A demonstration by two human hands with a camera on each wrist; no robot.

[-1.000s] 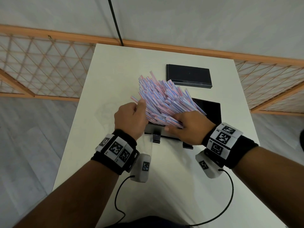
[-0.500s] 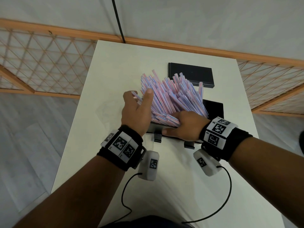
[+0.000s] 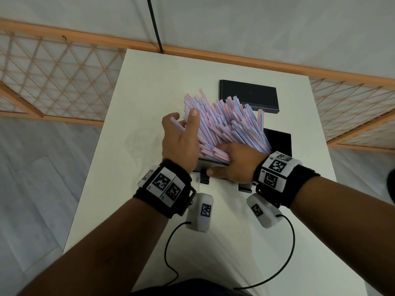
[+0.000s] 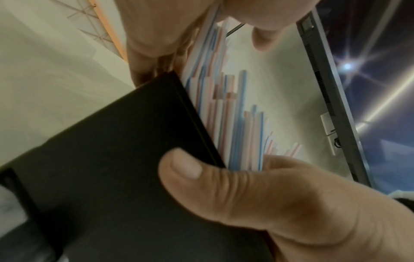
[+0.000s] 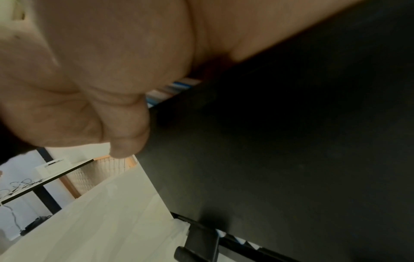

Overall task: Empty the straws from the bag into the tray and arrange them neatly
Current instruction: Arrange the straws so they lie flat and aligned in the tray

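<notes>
Many pink, blue and white striped straws [image 3: 226, 124] stand fanned out and slanting in a black tray [image 3: 277, 139] mid-table. My left hand [image 3: 181, 135] wraps the bundle's left side, thumb laid over the straws and fingers round the outside; one straw pokes out between them. In the left wrist view the straws [image 4: 224, 109] run under my palm beside the tray wall [image 4: 112, 159]. My right hand [image 3: 233, 161] covers the straws' near ends, its thumb [image 4: 186, 170] pressed on the tray's front wall [image 5: 268, 141]. Its fingers are hidden among the straws. No bag shows.
A flat black box [image 3: 249, 97] lies behind the tray near the white table's [image 3: 149, 82] far edge. Black clips [image 3: 204, 178] stick out of the tray's front. A wooden lattice rail [image 3: 53, 71] runs behind and beside the table.
My left hand has uncurled from a fist and slid farther up the bundle's left side. The straws have swung rightward and stand more upright. My right hand stays at their near ends.
</notes>
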